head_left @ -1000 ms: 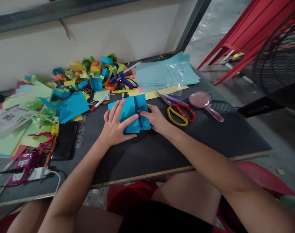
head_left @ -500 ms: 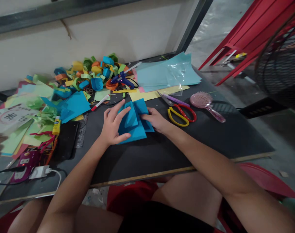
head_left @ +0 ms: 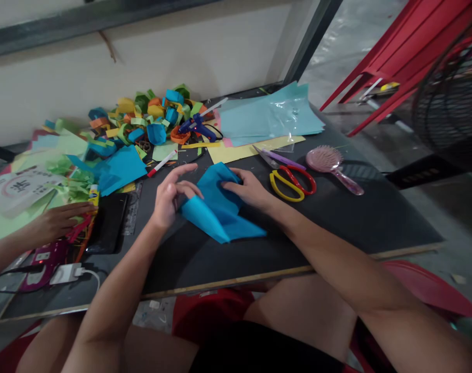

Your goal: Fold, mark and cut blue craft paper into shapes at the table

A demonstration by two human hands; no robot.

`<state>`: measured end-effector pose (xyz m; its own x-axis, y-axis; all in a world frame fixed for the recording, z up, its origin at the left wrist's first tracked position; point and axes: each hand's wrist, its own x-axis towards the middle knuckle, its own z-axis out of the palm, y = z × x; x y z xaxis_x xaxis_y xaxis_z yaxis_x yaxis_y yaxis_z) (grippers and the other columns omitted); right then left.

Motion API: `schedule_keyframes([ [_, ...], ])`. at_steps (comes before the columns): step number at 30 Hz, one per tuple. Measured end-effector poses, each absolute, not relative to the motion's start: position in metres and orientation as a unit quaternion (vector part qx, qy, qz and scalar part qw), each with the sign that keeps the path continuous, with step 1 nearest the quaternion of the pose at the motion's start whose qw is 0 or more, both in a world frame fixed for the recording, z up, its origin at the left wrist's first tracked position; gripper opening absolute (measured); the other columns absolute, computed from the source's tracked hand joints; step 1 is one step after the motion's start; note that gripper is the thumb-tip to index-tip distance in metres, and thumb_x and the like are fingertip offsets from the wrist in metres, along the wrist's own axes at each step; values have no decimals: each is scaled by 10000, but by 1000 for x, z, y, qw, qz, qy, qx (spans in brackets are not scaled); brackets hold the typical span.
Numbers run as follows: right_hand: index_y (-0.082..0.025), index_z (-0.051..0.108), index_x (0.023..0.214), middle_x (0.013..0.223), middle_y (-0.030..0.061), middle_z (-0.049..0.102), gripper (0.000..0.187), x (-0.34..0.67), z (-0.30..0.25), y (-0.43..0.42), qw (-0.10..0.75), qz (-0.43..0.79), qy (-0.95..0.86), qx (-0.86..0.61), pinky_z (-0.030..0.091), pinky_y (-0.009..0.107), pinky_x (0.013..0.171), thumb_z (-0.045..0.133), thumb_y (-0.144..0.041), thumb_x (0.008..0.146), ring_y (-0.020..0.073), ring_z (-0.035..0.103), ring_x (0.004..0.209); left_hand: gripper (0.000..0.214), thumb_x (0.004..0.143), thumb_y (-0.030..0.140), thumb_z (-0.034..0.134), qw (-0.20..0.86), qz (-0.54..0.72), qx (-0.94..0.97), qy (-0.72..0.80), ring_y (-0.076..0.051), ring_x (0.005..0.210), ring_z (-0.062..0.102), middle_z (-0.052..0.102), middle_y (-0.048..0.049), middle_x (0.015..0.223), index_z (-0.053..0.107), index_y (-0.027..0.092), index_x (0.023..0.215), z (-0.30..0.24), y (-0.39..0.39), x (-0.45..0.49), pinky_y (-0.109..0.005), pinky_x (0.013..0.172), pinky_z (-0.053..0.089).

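A creased sheet of blue paper point(head_left: 220, 202) is partly folded above the dark table, its lower edge flaring out towards me. My right hand point(head_left: 248, 189) pinches its upper right side, thumb on the near face and fingers behind. At the left edge my left hand point(head_left: 171, 197) has its middle fingers curled against the paper, while the index finger stretches out over it. Scissors point(head_left: 292, 181) with red and yellow handles lie just right of my right hand. A red-capped white marker point(head_left: 162, 163) lies beyond my left hand.
Another person's hand point(head_left: 62, 223) touches a yellow glue stick point(head_left: 93, 194) at left. Folded paper pieces point(head_left: 142, 119), a blue glue gun point(head_left: 199, 127) and light-blue sheets point(head_left: 259, 119) line the back. A pink hairbrush point(head_left: 329, 163) lies right; a black phone-like slab point(head_left: 107, 223) lies left.
The blue paper has been turned and opened, its lower flap now spreading right. My left hand has drawn back left with fingers curling. The other person's hand has reached in to the glue stick.
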<state>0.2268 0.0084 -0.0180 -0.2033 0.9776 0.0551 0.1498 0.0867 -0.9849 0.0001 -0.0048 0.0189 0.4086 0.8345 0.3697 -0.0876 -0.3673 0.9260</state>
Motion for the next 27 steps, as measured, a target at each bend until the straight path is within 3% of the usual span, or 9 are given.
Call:
schedule_keyframes([
  [2, -212, 654, 1045, 1011, 33, 704, 319, 230, -20, 10, 446, 418, -632, -476, 505, 391, 863, 667, -343, 755, 228, 647, 936, 797, 866, 769, 281, 626, 347, 647, 263, -246, 576, 671, 650, -65, 535, 678, 126, 1116, 27, -1, -6, -363, 593, 522],
  [6, -231, 632, 1018, 942, 22, 678, 240, 237, -19, 15, 456, 332, -689, -455, 495, 355, 814, 659, -293, 788, 205, 634, 906, 520, 780, 620, 654, 699, 120, 644, 285, -223, 670, 702, 752, -123, 761, 744, 131, 932, 30, 6, -12, -294, 599, 514],
  [9, -230, 647, 1014, 961, 36, 689, 237, 239, -16, 15, 422, 331, -720, -441, 496, 353, 807, 677, -332, 803, 206, 641, 909, 391, 730, 520, 752, 632, 234, 645, 361, -149, 609, 640, 713, -66, 690, 725, 150, 852, 15, 11, -4, -228, 529, 456],
  [12, -229, 663, 1032, 1030, 51, 700, 313, 236, -13, 10, 391, 339, -752, -408, 502, 353, 825, 716, -417, 787, 217, 644, 947, 458, 722, 516, 752, 495, 430, 615, 439, -154, 805, 663, 736, -68, 950, 687, 185, 1032, 0, 13, 7, -213, 605, 480],
  [14, -233, 663, 1046, 1043, 55, 697, 348, 232, -12, 7, 375, 325, -780, -381, 504, 347, 831, 729, -445, 777, 220, 643, 950, 511, 752, 544, 706, 473, 408, 632, 459, -195, 937, 669, 727, -82, 1089, 677, 192, 1120, -5, 13, 12, -242, 678, 508],
  [18, -249, 656, 1085, 1075, 70, 681, 355, 227, -12, 1, 333, 261, -833, -357, 492, 358, 883, 714, -446, 796, 236, 631, 1002, 405, 812, 535, 632, 449, 281, 695, 486, -219, 813, 691, 767, -59, 893, 763, 176, 948, -4, 9, 14, -283, 666, 516],
  [22, -248, 612, 1240, 1173, 85, 677, 584, 231, -10, 0, 309, 258, -835, -376, 491, 372, 908, 728, -546, 751, 268, 631, 1063, 287, 813, 430, 657, 390, 302, 718, 491, -211, 810, 705, 778, -38, 925, 778, 201, 937, -5, 4, 15, -282, 692, 535],
  [24, -244, 651, 1202, 1162, 77, 701, 476, 232, -9, 2, 304, 261, -822, -404, 499, 367, 884, 650, -533, 825, 267, 655, 1041, 272, 830, 415, 644, 356, 323, 720, 501, -205, 798, 709, 779, -38, 926, 782, 208, 940, -7, 4, 16, -276, 690, 538],
  [27, -251, 744, 995, 1014, 50, 755, 269, 235, -11, 8, 308, 262, -794, -455, 513, 359, 829, 577, -437, 897, 255, 696, 943, 272, 859, 415, 614, 312, 327, 728, 515, -200, 780, 711, 780, -31, 931, 784, 228, 959, -10, 4, 15, -273, 671, 534],
])
